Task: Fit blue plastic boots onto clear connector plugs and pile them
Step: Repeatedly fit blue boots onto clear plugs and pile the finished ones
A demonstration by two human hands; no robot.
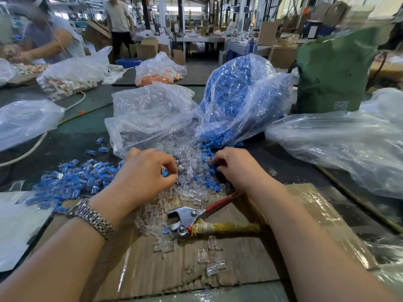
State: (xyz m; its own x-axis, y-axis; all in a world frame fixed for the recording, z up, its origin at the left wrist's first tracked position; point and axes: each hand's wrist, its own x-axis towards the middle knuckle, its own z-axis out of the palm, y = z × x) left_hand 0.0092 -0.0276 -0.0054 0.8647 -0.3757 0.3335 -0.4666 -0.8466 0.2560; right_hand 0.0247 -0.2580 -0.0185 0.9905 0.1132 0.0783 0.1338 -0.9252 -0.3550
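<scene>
- Head view, progress: I watched a pile of finished blue-booted plugs (72, 179) spread across the left middle of the frame, a fair heap already done. Far more remained, I judged: a bag of blue boots (237, 101) bulged at upper centre and a bag of clear plugs (150, 114) lay beside it, both spilling toward frame centre.
- Head view, hands: the left hand (146, 173) had its fingertips drawn narrowly together over the loose clear plugs (189, 171); what it pinched I could not tell. The right hand (235, 166) curled its fingers into the loose blue boots (207, 155), apparently picking one up.
- Head view, materials: plugs were glassy, boxy and hard; boots matte blue; bags thin and crinkled. Metal pliers (187, 216) with a red handle lay on tape-glossed cardboard (250, 258), lower centre.
</scene>
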